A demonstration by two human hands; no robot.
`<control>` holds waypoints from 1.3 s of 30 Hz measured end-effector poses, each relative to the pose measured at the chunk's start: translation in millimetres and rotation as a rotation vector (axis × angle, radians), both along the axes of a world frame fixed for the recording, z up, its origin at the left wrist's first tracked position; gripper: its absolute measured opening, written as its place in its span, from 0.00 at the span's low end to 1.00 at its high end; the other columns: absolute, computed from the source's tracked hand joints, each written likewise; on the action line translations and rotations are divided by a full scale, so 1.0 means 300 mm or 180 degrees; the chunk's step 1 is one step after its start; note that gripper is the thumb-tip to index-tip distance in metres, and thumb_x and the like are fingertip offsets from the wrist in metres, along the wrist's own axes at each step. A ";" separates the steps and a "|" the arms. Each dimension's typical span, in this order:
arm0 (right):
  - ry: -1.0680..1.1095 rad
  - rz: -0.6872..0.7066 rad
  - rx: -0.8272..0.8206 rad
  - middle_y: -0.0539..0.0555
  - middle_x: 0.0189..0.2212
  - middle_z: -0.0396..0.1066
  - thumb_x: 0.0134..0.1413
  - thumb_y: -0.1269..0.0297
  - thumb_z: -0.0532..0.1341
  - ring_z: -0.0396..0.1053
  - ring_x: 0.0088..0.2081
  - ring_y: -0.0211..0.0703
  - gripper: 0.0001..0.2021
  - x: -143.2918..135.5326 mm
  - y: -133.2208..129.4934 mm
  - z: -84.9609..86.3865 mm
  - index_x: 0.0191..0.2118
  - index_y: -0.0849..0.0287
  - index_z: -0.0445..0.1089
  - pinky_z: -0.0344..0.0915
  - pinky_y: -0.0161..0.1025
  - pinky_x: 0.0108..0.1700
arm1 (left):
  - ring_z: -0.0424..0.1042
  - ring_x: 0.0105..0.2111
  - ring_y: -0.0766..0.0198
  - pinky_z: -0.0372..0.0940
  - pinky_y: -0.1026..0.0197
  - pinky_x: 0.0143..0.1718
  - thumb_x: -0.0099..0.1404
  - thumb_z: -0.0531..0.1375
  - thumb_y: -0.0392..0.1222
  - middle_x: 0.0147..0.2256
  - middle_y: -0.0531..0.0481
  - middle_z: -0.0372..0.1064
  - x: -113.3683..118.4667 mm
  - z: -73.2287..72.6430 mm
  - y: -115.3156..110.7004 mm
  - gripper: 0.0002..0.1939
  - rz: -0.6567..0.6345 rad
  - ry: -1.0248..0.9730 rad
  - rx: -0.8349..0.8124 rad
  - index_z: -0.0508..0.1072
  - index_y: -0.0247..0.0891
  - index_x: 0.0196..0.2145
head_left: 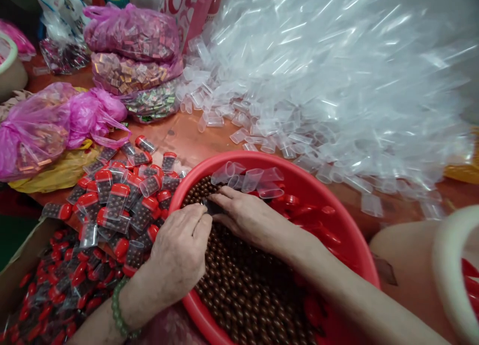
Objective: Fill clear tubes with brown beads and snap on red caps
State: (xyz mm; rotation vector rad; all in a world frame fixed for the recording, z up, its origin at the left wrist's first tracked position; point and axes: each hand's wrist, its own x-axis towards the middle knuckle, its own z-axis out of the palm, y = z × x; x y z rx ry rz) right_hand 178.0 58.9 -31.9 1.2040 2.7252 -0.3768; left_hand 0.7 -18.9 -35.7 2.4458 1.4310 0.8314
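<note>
Gripping small tube (211, 208) at centre of frame with fingers of right hand (247, 214) | cannot tell hold of left hand (181, 250) | could spill brown balls (239, 280) by tipping it too far

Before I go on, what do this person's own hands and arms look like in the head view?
The left hand has no glove; a green bracelet of round beads circles that wrist. The right hand is also gloveless, with nothing worn on its wrist. Both forearms show no sleeve as far as the picture reaches.
</note>
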 end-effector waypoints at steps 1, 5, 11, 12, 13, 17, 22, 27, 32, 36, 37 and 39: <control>-0.0023 0.0009 -0.0033 0.56 0.40 0.71 0.59 0.69 0.59 0.73 0.37 0.41 0.08 0.007 0.006 0.011 0.45 0.61 0.70 0.67 0.35 0.37 | 0.72 0.49 0.50 0.70 0.49 0.53 0.64 0.51 0.27 0.48 0.35 0.73 -0.003 0.001 0.003 0.15 -0.0013 0.0050 -0.0009 0.70 0.25 0.48; -0.0197 0.0024 -0.0011 0.60 0.34 0.71 0.53 0.79 0.56 0.71 0.30 0.47 0.09 0.029 0.004 0.036 0.36 0.63 0.71 0.65 0.41 0.30 | 0.72 0.49 0.49 0.70 0.48 0.53 0.62 0.49 0.25 0.49 0.34 0.73 -0.005 0.010 0.013 0.19 -0.0037 0.0007 -0.0108 0.70 0.24 0.49; 0.0116 0.0424 -0.0460 0.64 0.36 0.74 0.49 0.83 0.54 0.73 0.38 0.52 0.14 -0.022 -0.061 -0.033 0.39 0.66 0.73 0.70 0.44 0.40 | 0.72 0.51 0.49 0.70 0.47 0.53 0.60 0.48 0.24 0.50 0.33 0.72 0.001 0.009 0.015 0.23 -0.0007 -0.0077 -0.0152 0.67 0.22 0.52; 0.0237 0.0498 -0.0606 0.64 0.39 0.74 0.48 0.82 0.56 0.73 0.41 0.52 0.15 -0.030 -0.068 -0.043 0.42 0.66 0.72 0.70 0.43 0.43 | 0.71 0.52 0.49 0.69 0.48 0.54 0.60 0.48 0.24 0.52 0.32 0.71 0.000 0.007 0.014 0.24 0.0002 -0.0071 -0.0177 0.66 0.22 0.53; 0.0364 0.0555 -0.0755 0.63 0.42 0.74 0.46 0.81 0.57 0.73 0.43 0.51 0.17 -0.034 -0.073 -0.050 0.44 0.66 0.72 0.70 0.42 0.45 | 0.70 0.53 0.50 0.69 0.48 0.54 0.61 0.47 0.24 0.53 0.32 0.70 0.000 0.006 0.013 0.24 0.0004 -0.0060 -0.0197 0.65 0.22 0.55; 0.0796 0.0559 -0.1184 0.59 0.45 0.74 0.46 0.78 0.60 0.73 0.46 0.46 0.20 -0.018 -0.080 -0.048 0.48 0.64 0.70 0.69 0.41 0.49 | 0.67 0.58 0.50 0.67 0.49 0.56 0.63 0.46 0.24 0.57 0.30 0.66 -0.006 -0.004 0.011 0.26 -0.0002 -0.0070 -0.0176 0.60 0.21 0.59; 0.1746 -0.0048 -0.1914 0.56 0.47 0.74 0.55 0.69 0.62 0.71 0.49 0.45 0.17 0.026 -0.086 -0.007 0.51 0.60 0.68 0.65 0.46 0.56 | 0.62 0.61 0.51 0.64 0.47 0.60 0.66 0.46 0.26 0.59 0.29 0.63 -0.020 0.007 0.001 0.26 -0.0054 -0.0350 -0.0263 0.56 0.25 0.61; 0.2406 -0.0429 -0.2291 0.55 0.47 0.73 0.58 0.62 0.62 0.69 0.51 0.45 0.16 0.066 -0.093 0.061 0.51 0.58 0.68 0.64 0.45 0.56 | 0.52 0.66 0.50 0.58 0.44 0.63 0.70 0.49 0.34 0.65 0.28 0.52 -0.033 0.075 -0.008 0.26 -0.0233 -0.0393 -0.0932 0.53 0.26 0.64; 0.2685 -0.0266 -0.1856 0.56 0.44 0.72 0.61 0.58 0.61 0.69 0.48 0.44 0.12 0.087 -0.106 0.108 0.47 0.58 0.71 0.65 0.43 0.53 | 0.56 0.65 0.54 0.56 0.49 0.65 0.69 0.54 0.40 0.65 0.35 0.55 -0.006 0.093 0.009 0.29 -0.0561 -0.1060 -0.1918 0.54 0.30 0.65; 0.2824 -0.0244 -0.1583 0.51 0.33 0.72 0.64 0.58 0.57 0.70 0.36 0.37 0.11 0.111 -0.133 0.125 0.38 0.58 0.72 0.67 0.34 0.40 | 0.69 0.56 0.57 0.62 0.55 0.60 0.68 0.57 0.41 0.57 0.40 0.69 0.021 0.092 0.022 0.24 -0.0549 -0.1664 -0.2474 0.65 0.33 0.60; 0.2844 -0.0271 -0.1531 0.51 0.32 0.72 0.64 0.58 0.58 0.70 0.34 0.36 0.11 0.119 -0.140 0.128 0.37 0.58 0.72 0.66 0.32 0.38 | 0.71 0.53 0.57 0.63 0.57 0.57 0.68 0.57 0.42 0.54 0.41 0.71 0.024 0.096 0.024 0.22 -0.0556 -0.1742 -0.2566 0.67 0.34 0.58; 0.2892 -0.0478 -0.1451 0.50 0.30 0.72 0.61 0.58 0.61 0.70 0.32 0.36 0.09 0.131 -0.149 0.135 0.38 0.58 0.72 0.67 0.31 0.35 | 0.74 0.46 0.59 0.66 0.60 0.50 0.68 0.57 0.42 0.48 0.43 0.75 0.026 0.106 0.028 0.18 -0.0616 -0.1825 -0.2708 0.72 0.34 0.53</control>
